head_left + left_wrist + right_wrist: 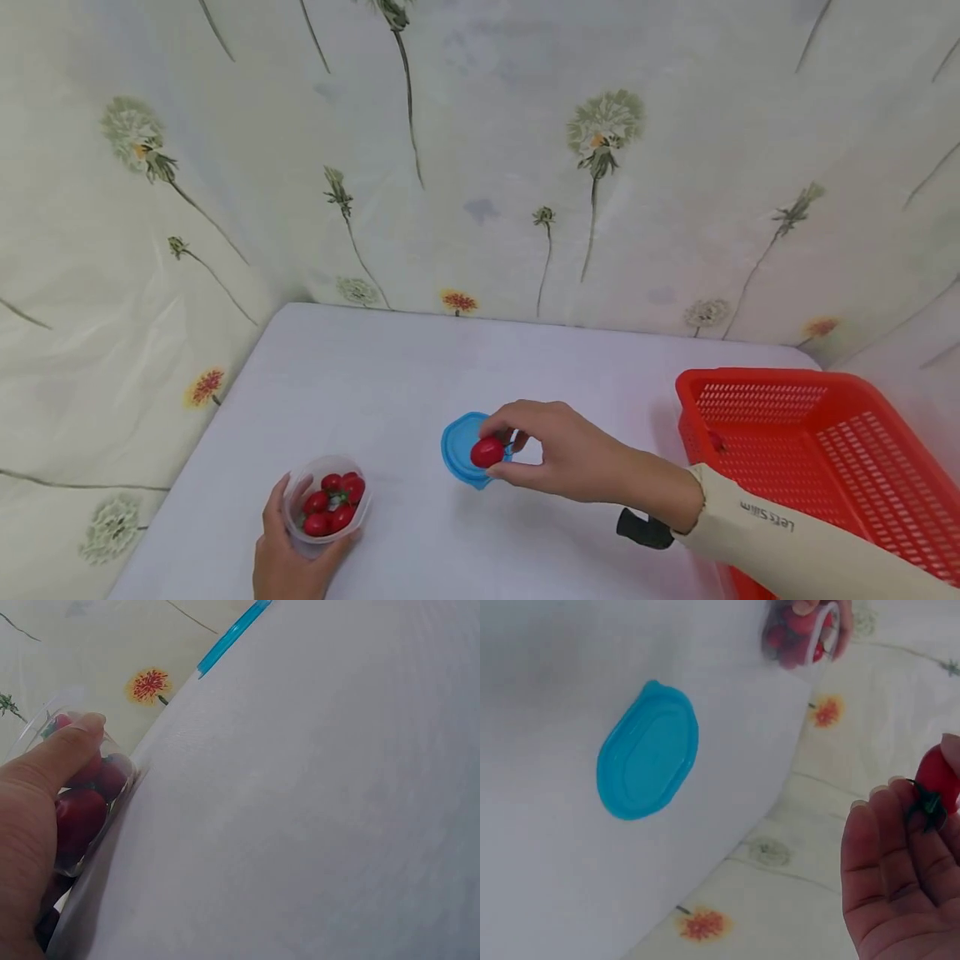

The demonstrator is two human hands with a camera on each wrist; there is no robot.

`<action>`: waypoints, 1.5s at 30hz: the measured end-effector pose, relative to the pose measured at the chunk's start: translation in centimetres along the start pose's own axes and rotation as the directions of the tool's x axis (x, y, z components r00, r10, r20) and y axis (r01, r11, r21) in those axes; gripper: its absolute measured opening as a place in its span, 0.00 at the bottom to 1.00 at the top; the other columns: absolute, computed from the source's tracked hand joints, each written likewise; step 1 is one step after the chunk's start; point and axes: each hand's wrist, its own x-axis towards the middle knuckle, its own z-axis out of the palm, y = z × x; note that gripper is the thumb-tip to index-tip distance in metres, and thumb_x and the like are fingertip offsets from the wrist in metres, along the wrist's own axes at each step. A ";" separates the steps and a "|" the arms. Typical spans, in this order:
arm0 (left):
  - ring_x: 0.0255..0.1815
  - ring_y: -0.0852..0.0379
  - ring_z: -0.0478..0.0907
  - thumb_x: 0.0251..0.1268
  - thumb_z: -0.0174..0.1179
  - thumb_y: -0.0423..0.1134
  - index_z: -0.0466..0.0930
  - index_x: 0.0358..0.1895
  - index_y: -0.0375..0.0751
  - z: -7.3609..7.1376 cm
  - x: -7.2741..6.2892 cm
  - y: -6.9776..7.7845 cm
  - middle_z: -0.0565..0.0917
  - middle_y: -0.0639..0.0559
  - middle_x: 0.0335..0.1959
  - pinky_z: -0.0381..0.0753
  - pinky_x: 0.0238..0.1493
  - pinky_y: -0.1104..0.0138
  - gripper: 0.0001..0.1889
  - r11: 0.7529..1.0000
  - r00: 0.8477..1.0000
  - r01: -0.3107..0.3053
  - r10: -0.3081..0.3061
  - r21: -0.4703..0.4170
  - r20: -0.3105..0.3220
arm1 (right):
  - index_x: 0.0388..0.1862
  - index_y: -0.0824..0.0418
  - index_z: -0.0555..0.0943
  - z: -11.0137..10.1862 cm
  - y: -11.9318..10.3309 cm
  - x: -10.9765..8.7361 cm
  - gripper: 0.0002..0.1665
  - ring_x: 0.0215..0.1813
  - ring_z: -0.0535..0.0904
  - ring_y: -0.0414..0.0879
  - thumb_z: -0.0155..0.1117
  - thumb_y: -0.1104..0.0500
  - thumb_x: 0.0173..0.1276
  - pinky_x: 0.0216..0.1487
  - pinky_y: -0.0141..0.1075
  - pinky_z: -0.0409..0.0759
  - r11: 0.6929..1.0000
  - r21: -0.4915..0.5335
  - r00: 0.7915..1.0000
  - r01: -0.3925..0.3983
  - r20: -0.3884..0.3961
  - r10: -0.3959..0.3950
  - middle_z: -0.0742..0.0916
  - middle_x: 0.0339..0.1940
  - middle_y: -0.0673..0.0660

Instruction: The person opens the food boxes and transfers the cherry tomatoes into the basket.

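Note:
My left hand (292, 554) grips a small clear plastic container (324, 536) with several red cherry tomatoes (341, 517) inside, at the table's left. The left wrist view shows the thumb across the container's rim and tomatoes (81, 816) behind its wall. Between thumb and fingertips, my right hand (558, 450) pinches one cherry tomato (487, 452), its green stem visible in the right wrist view (928, 808). Below that hand, a blue lid (460, 446) lies on the table, partly hidden in the head view but whole in the right wrist view.
A red plastic basket (757, 375) stands at the table's right, with a red tomato (717, 441) by its inner left wall. The white table (375, 358) meets a dandelion-patterned sheet (487, 167) at the back and left.

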 end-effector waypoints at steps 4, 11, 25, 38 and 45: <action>0.74 0.34 0.68 0.47 0.84 0.56 0.47 0.84 0.47 0.3 0.0 -0.4 0.75 0.43 0.73 0.67 0.68 0.32 0.65 1.000 1.000 0.010 -0.010 -0.005 0.007 | 0.59 0.47 0.81 -1.5 -0.1 -2.0 0.25 0.50 0.83 0.38 0.80 0.53 0.64 0.47 0.35 0.87 0.994 -0.060 0.995 -0.089 -0.048 0.086 0.86 0.50 0.39; 0.74 0.35 0.68 0.45 0.84 0.58 0.48 0.84 0.48 0.3 0.2 -0.6 0.75 0.44 0.73 0.68 0.67 0.32 0.66 1.000 1.000 -0.022 0.022 -0.006 -0.008 | 0.56 0.42 0.82 -3.6 1.1 -6.2 0.27 0.46 0.84 0.37 0.84 0.51 0.59 0.41 0.32 0.87 0.954 -0.217 0.959 -0.207 -0.238 0.154 0.86 0.48 0.36; 0.73 0.36 0.68 0.45 0.85 0.56 0.48 0.84 0.49 0.0 0.2 -0.3 0.75 0.46 0.73 0.67 0.68 0.32 0.66 1.000 1.000 -0.013 0.013 -0.011 -0.010 | 0.59 0.58 0.81 -8.5 6.0 -16.3 0.32 0.46 0.85 0.57 0.84 0.50 0.60 0.34 0.33 0.87 0.736 -0.264 0.730 -0.623 -0.534 0.427 0.88 0.48 0.59; 0.75 0.35 0.66 0.48 0.84 0.55 0.46 0.85 0.50 -0.3 0.1 -0.4 0.74 0.44 0.74 0.67 0.67 0.30 0.65 1.000 1.000 0.017 -0.017 0.005 -0.016 | 0.58 0.65 0.80 -9.0 13.3 -20.4 0.33 0.42 0.85 0.51 0.81 0.49 0.62 0.41 0.50 0.89 0.638 -0.270 0.689 -0.721 -0.371 0.623 0.89 0.44 0.58; 0.75 0.35 0.66 0.50 0.83 0.56 0.45 0.85 0.50 -0.1 0.2 -0.4 0.72 0.45 0.75 0.65 0.67 0.30 0.65 0.999 0.999 0.032 -0.032 0.019 0.003 | 0.60 0.63 0.82 -7.8 15.1 -20.6 0.33 0.46 0.86 0.51 0.83 0.51 0.59 0.47 0.56 0.88 0.636 -0.316 0.705 -0.704 -0.205 0.679 0.89 0.47 0.54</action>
